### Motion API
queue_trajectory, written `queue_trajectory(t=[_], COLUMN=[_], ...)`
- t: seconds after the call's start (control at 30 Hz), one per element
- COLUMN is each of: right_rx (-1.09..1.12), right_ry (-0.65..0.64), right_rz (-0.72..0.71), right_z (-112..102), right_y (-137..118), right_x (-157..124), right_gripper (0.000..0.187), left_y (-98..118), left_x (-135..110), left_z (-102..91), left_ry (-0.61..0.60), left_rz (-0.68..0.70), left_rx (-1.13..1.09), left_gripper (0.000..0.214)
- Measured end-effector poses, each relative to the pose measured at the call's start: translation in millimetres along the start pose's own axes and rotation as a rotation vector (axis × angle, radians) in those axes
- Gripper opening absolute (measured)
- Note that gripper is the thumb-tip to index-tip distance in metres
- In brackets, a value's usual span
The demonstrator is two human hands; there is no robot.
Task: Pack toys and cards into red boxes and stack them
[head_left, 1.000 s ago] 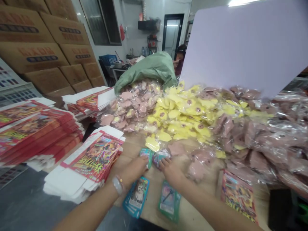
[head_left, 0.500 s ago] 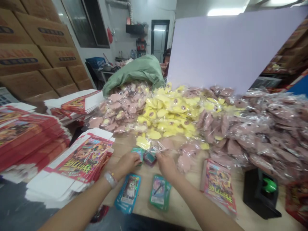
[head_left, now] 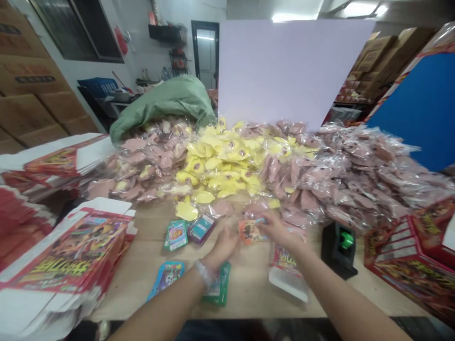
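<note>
My right hand (head_left: 279, 232) pinches an orange card pack (head_left: 249, 231) just above the wooden table (head_left: 249, 293). My left hand (head_left: 223, 246) reaches toward the same pack, fingers curled and blurred, with a bracelet at the wrist. A green pack (head_left: 177, 234) and a purple pack (head_left: 201, 228) lie to the left. A blue pack (head_left: 164, 277) and another green pack (head_left: 217, 290) lie nearer me, the latter partly under my left wrist. A red flat carton (head_left: 288, 272) lies under my right forearm.
A heap of bagged pink and yellow toys (head_left: 249, 166) fills the table's back. Stacks of flat red cartons (head_left: 67, 255) stand at left, a black tape dispenser (head_left: 337, 248) and red display boxes (head_left: 408, 255) at right. A green sack (head_left: 167, 102) and white board (head_left: 284, 71) stand behind.
Both hands moved right, away from the green and purple packs, which now lie on the table. My right hand now holds an orange pack. The view swung right.
</note>
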State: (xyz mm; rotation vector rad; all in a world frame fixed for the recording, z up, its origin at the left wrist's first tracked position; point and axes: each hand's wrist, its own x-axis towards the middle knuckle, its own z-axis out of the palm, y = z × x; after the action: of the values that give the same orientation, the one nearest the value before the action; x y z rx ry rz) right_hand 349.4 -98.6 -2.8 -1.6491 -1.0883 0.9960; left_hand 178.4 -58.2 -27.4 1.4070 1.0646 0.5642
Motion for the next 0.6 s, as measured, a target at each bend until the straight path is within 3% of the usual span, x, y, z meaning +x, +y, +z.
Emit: queue_trajectory(t=[0.1,0.17,0.23,0.3,0.37,0.47,0.53,0.6], right_rx=[-0.014,-0.012,0.031,0.169,0.412,0.790,0.963,1.085], right_ry=[0.001,0.009,-0.064,-0.146,-0.086,0.233,0.385,0.446], right_rz=[-0.062,-0.092,-0.052,0.080,0.225,0.353,0.408,0.417], right_z=[13.3,13.7,1.1,-21.7,-47.4,-76.0,-83.9,-86.1], right_y=[1.0,-3.9,-9.2,-8.4,3.6,40.2,65.9,83.6], right_x=[19.5,11.7,-14.3,-54.1,-101.4,-171.5,-208.4,-233.9], right_gripper=[0.019,0.034,0.050,0.055,0.049,0.034,0.029,0.028], left_y=[4.1,15.2,32.4,53.0,71.7,84.6,81.9,74.8], left_x=[12.4,4.9,-10.8,-25.7,-31.5,-16.8,2.7,20.9], left_z=[5.9,4.1,0.8,0.5,7.6,38.9,74.3,115.8], left_ry=[-0.145,-0.239,-0.325,-0.440,-0.610,-0.797,-0.951,-1.182], left_rz=[-0.011,0.025,0.075,0.143,0.265,0.663,0.971,1.144], left_rx=[-0.023,-0.040,-0.056,-0.017,0.160,0.684,0.982,1.113], left_gripper=[0.023,0.025,0.031,0.043,0.060,0.087,0.090,0.084])
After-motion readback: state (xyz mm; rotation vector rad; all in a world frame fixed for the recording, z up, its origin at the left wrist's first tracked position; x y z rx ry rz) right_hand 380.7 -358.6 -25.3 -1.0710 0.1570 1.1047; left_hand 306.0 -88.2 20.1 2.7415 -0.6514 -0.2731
